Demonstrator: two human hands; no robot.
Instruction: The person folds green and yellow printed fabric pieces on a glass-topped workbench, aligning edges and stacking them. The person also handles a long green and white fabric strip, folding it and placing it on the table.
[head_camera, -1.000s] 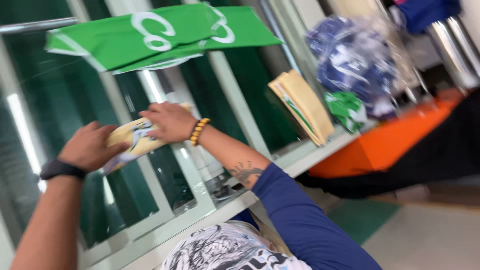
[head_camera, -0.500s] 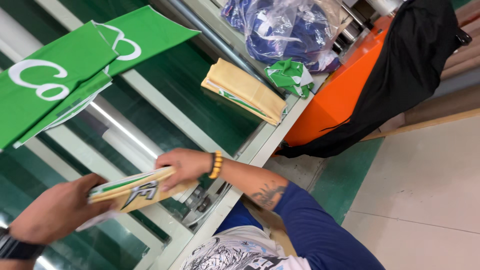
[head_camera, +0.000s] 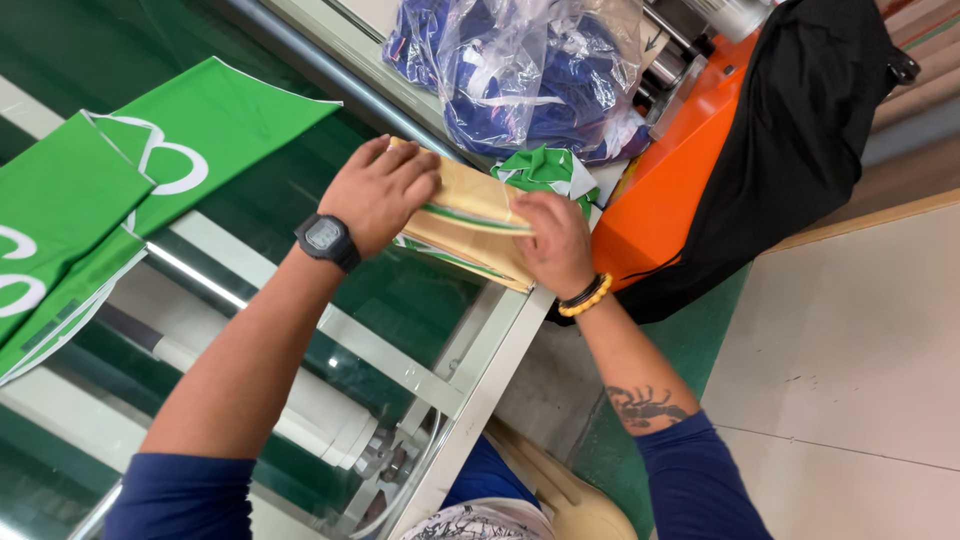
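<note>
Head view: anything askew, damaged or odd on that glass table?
Nothing damaged or spilled. Both hands, left and right, press flat on the stack of tan folded bags at the table's corner. The green printed sheets lie overlapped at skewed angles, and a black cloth is draped over the orange machine.

— What's different since a moment ago?
— Both hands carried the tan folded piece (head_camera: 470, 200) rightward; left hand (head_camera: 378, 192) and right hand (head_camera: 553, 243) now press it onto the stack (head_camera: 470, 258).
</note>
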